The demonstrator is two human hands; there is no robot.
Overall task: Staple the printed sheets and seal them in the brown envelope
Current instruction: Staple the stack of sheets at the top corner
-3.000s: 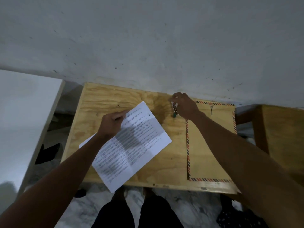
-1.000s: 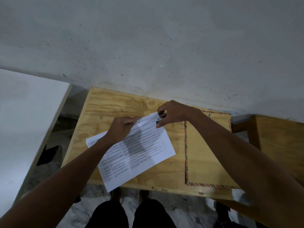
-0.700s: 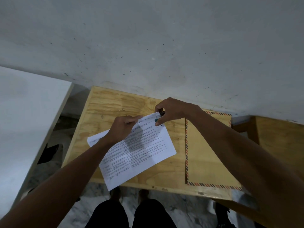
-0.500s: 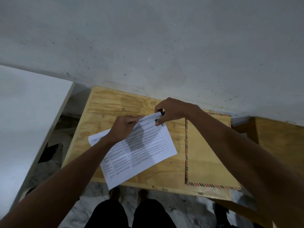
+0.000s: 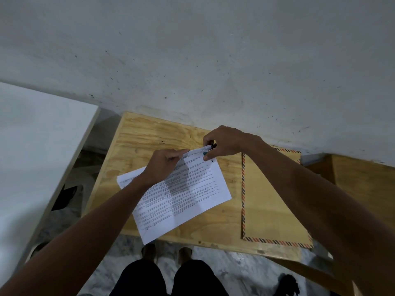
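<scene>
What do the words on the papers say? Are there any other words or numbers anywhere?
Printed sheets: rows of small printed text in columns, too small and blurred to read.
Brown envelope: no words visible, only a striped red and dark border.
Stapler in the right hand: no label can be made out.
Nothing else shows any writing.

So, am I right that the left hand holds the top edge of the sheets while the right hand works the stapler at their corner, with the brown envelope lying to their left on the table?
Nearly: the head view shows the envelope lying to the right of the sheets, not left.
</scene>
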